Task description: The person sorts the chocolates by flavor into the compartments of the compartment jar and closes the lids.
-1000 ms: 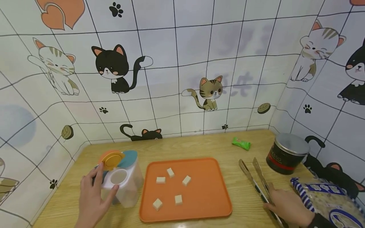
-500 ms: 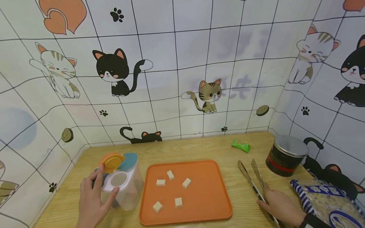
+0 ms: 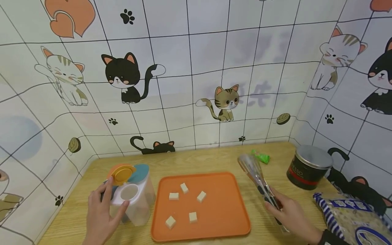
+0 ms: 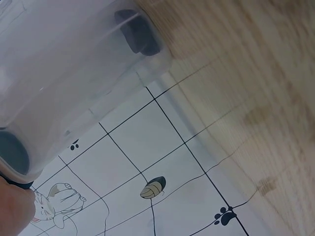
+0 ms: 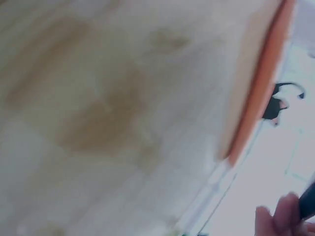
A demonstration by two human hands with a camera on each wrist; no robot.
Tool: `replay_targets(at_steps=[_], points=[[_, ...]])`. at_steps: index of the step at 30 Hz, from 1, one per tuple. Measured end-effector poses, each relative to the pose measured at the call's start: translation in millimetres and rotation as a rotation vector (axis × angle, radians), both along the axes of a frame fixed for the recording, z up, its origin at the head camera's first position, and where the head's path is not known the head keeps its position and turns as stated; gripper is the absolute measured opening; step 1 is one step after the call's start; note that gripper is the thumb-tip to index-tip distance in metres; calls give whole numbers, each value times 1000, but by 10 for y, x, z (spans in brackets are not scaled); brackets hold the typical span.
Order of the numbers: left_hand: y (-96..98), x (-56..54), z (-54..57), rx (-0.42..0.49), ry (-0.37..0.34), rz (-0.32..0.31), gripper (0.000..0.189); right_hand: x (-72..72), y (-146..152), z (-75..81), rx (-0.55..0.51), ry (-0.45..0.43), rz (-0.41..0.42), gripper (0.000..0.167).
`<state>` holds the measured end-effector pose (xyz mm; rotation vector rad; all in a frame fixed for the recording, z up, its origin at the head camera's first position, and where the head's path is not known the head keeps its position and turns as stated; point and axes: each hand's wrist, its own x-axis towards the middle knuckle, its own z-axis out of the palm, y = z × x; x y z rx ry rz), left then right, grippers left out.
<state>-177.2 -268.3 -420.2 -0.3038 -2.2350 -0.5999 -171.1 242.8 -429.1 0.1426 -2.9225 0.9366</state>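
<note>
My left hand (image 3: pixel 102 214) grips a clear storage container (image 3: pixel 141 204) with coloured flip lids at the left. Its index finger is at the raised yellow lid (image 3: pixel 122 175), beside a round opening in the top. In the left wrist view the container (image 4: pixel 74 69) fills the upper left, with a fingertip (image 4: pixel 15 209) at its lid end. Right of the orange tray (image 3: pixel 228 217), my right hand (image 3: pixel 289 211) holds metal tongs (image 3: pixel 257 175), blurred, their arms close together and tips pointing away. Several white cubes (image 3: pixel 201 196) lie spread on the tray.
Beyond the tongs' tips lies a small green packet (image 3: pixel 262 158). A black tin (image 3: pixel 308 168) with a silvery lid stands at the back right, in front of it a blue-and-white bag (image 3: pixel 352 214). A cat-patterned wall covering (image 3: pixel 177 81) closes off the wooden table's back and sides.
My right hand has lifted the tongs and swung them left, and their spread arms have come together. The left hand, container and cubes stay as they were.
</note>
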Motion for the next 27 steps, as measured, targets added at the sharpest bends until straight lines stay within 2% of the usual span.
replay_targets(at_steps=[2, 4, 6, 7, 9, 12, 14, 16, 20, 23, 27], points=[[-4, -6, -4, 2, 3, 0, 78, 2, -80, 48, -148, -43, 101, 52], [-5, -12, -5, 2, 3, 0, 78, -5, -153, 81, -277, -128, 216, 47], [-4, -15, -4, 3, -1, -1, 78, -15, -234, 86, -316, -202, 298, 44], [-4, -14, -4, 2, -5, 0, 77, -14, -279, 77, -292, -207, 331, 43], [-5, -10, -4, 3, -10, 3, 77, -1, -378, 43, -178, -146, 378, 43], [-3, 0, -3, 5, -13, 0, 78, 43, -521, -11, 17, 18, 427, 42], [-4, -7, 3, 6, -12, -2, 78, 68, -591, -19, 93, 85, 478, 42], [-3, -12, 9, 5, -10, -2, 77, 83, -645, -22, 99, 89, 552, 41], [-3, -16, 20, 5, 4, -2, 77, 85, -721, -23, 107, 34, 659, 38], [1, -6, 25, 4, 2, -3, 77, 73, -756, -20, 131, 0, 688, 42], [5, 18, 26, 8, -15, -3, 77, 62, -770, -4, 160, 3, 735, 49]])
